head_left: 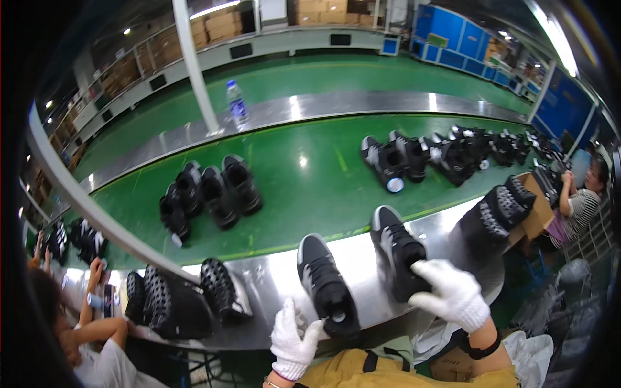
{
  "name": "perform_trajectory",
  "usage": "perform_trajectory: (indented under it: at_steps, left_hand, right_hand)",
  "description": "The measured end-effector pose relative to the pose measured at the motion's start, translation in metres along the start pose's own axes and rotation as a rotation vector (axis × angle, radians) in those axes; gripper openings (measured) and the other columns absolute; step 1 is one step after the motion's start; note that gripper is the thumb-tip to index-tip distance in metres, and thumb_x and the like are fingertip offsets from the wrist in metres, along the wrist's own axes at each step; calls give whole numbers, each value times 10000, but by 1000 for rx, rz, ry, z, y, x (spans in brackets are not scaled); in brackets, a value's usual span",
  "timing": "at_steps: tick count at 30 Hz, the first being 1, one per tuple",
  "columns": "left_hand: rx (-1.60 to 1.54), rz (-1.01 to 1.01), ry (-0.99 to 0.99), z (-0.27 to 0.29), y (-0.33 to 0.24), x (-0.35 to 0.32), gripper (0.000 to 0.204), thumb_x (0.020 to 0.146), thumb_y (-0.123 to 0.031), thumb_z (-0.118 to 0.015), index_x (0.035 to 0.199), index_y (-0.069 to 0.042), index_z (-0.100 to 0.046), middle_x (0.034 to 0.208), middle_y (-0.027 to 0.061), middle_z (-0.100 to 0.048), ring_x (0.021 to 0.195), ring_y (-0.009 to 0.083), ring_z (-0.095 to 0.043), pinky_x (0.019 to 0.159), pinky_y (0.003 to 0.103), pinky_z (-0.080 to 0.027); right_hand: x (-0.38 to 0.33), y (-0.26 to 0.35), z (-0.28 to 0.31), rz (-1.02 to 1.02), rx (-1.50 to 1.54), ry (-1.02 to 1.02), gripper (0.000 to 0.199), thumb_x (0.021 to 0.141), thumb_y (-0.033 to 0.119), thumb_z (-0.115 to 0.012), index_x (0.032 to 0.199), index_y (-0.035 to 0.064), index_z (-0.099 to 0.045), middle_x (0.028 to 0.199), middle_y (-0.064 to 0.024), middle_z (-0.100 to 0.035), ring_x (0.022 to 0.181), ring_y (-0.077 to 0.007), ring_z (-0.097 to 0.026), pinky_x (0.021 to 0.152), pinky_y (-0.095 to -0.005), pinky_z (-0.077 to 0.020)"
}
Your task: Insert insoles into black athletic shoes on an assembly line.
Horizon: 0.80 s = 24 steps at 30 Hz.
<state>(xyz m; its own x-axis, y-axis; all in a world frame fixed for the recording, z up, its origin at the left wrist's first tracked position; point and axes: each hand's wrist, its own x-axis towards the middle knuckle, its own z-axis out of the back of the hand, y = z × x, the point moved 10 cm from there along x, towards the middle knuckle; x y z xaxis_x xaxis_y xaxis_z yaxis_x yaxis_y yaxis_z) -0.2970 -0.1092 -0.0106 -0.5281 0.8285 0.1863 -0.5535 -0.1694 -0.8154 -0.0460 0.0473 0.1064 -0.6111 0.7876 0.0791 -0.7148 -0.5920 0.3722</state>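
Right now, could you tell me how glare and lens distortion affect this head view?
Head view: ceiling lights throw bright glare patches on the green belt and steel strip; fisheye bends the straight edges near the rim, with black corners; the gloved left hand and right hand on black shoes stay sharp.

Green conveyor belt [304, 168], steel side rails [336, 103], white post [194, 64], blue cabinets [453, 32], ceiling strip lights [556, 39].

Two black-and-grey sneakers sit on the steel tabletop [278, 278]: the left sneaker [326, 288] heel toward us at the edge, the right sneaker [398, 249] just beside it, angled, both upright.
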Motion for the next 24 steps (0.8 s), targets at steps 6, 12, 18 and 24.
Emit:
perform_trajectory:
  at_steps: [6,12,18,24]
  left_hand:
    - [180,-248,-31,-85,-51,54,628,940,-304,-619,1408,79,-448,1241,323,-581,1068,475,-608,936,504,-485]
    - [-142,-32,-122,-64,-23,55,453,900,-199,-662,1260,63,-579,1093,264,-646,946,436,-639,856,469,-508]
    - [302,-222,-21,-46,-8,16,432,963,-181,-642,1323,38,-546,1112,188,-627,978,341,-590,901,451,-481]
    - [342,-334,-165,-20,0,-8,401,907,-177,-685,1254,7,-605,1023,175,-677,917,348,-638,868,460,-518]
  right_hand:
    - [11,38,-66,131,-51,358,700,820,567,-705,1414,268,-486,992,-187,-536,803,-393,-651,693,-480,-535]
    - [96,46,-87,334,-94,247,388,858,413,-687,1099,110,-665,974,-195,-595,790,-367,-664,659,-468,-544]
    - [241,73,-112,344,-46,50,316,816,295,-744,1005,51,-673,1005,-235,-618,874,-397,-675,752,-491,-545]
    - [282,2,-23,164,-277,-296,212,867,264,-600,829,98,-727,759,-164,-676,771,-390,-683,608,-498,-562]
